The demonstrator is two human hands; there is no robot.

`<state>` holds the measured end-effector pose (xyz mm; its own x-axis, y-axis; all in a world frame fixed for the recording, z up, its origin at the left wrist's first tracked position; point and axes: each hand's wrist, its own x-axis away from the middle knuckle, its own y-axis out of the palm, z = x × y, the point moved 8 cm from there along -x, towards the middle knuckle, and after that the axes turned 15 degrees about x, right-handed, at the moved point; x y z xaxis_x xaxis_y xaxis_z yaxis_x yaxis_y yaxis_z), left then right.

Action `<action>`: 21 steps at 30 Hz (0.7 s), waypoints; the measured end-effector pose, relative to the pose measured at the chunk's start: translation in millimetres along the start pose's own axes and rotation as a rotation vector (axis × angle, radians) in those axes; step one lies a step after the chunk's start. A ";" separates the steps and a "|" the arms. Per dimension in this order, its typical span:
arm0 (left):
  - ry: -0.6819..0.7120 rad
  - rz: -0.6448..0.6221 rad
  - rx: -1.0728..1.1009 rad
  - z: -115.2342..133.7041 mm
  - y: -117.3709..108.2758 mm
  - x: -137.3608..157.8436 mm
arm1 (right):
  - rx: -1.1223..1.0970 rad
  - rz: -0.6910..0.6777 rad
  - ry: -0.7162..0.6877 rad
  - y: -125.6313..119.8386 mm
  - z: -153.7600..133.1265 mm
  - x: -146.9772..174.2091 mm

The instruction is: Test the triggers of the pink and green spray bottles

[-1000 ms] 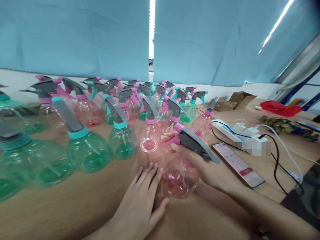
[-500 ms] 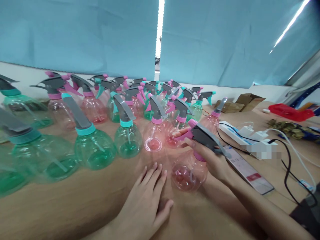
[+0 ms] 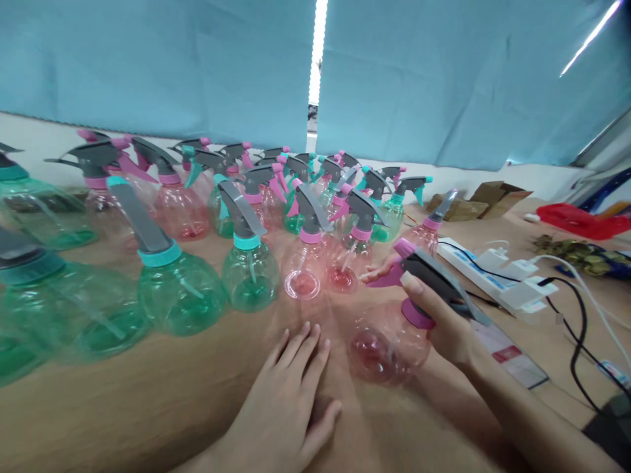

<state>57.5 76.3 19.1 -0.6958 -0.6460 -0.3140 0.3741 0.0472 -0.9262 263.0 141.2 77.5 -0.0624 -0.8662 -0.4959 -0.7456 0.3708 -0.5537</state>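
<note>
My right hand (image 3: 438, 315) is wrapped round the grey and pink trigger head of a clear pink spray bottle (image 3: 382, 351). That bottle leans to the right, its nozzle pointing up and left. Flat on the table lies my left hand (image 3: 290, 387), fingers stretched out and nothing in it. Beyond my fingertips stand a pink spray bottle (image 3: 302, 266) and a green spray bottle (image 3: 250, 276). A larger green spray bottle (image 3: 182, 289) is farther left.
Several more pink and green spray bottles crowd the back and left of the table (image 3: 197, 401). To the right are a phone (image 3: 513, 355), a white power strip (image 3: 493, 269) with cables, cardboard boxes (image 3: 500, 200) and a red plastic item (image 3: 584, 220). A blue curtain (image 3: 419, 79) hangs behind.
My right hand has shifted slightly right and down with the pink spray bottle, which now leans more. My left hand stays flat in place.
</note>
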 end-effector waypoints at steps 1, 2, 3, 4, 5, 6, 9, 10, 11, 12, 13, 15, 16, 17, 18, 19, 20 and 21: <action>0.000 0.004 0.006 -0.3 0.3 0.2 | 0.014 0.011 0.004 -1.1 0.2 0.2; 0.000 0.009 0.012 -0.6 0.4 0.5 | 0.023 0.019 0.005 -2.0 -1.3 0.1; 0.002 0.014 0.018 -0.9 0.6 0.7 | 0.024 0.014 0.002 -1.9 -4.2 -0.2; 0.008 0.020 0.022 -0.8 0.7 0.9 | 0.017 0.002 -0.003 -1.2 -8.3 -0.7; 0.014 0.025 0.023 -0.9 0.7 1.0 | 0.002 -0.015 -0.013 -0.2 -13.2 -1.2; 0.019 0.031 0.024 -0.9 0.7 1.2 | -0.014 -0.034 -0.022 1.0 -18.0 -1.7; 0.025 0.053 0.030 -1.2 -0.6 1.5 | -0.027 -0.085 -0.023 3.6 -25.1 -1.4; 0.025 0.060 0.036 -1.3 -1.1 1.6 | -0.024 -0.091 -0.016 3.7 -24.1 -0.6; 0.026 0.064 0.041 -1.3 -1.6 1.7 | -0.021 -0.086 -0.006 3.2 -21.6 0.4; 0.026 0.066 0.046 -1.3 -2.0 1.7 | -0.019 -0.073 0.007 2.1 -18.0 1.6; 0.024 0.064 0.051 -1.3 -2.1 1.6 | -0.018 -0.054 0.020 0.9 -13.8 2.7; 0.017 0.054 0.058 -1.6 -2.0 1.5 | -0.017 -0.030 0.044 0.2 -6.6 4.3; 0.012 0.048 0.059 -1.8 -1.9 1.4 | -0.016 -0.024 0.050 0.6 -5.0 4.4; 0.008 0.042 0.058 -2.0 -1.6 1.4 | -0.020 -0.032 0.046 2.1 -5.5 3.9; 0.005 0.039 0.055 -2.0 -1.4 1.4 | -0.028 -0.051 0.034 4.4 -8.0 2.9; 0.008 0.037 0.053 -1.7 -1.3 1.4 | -0.040 -0.071 0.016 6.5 -12.2 1.6; 0.010 0.035 0.052 -1.4 -1.1 1.5 | -0.051 -0.090 0.000 8.4 -17.1 0.2; 0.013 0.036 0.052 -1.1 -1.2 1.5 | -0.062 -0.107 -0.017 9.8 -22.2 -1.2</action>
<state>55.3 76.2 19.5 -0.6891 -0.6344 -0.3502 0.4305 0.0303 -0.9021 241.0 138.5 87.5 0.0305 -0.8938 -0.4474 -0.7869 0.2545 -0.5621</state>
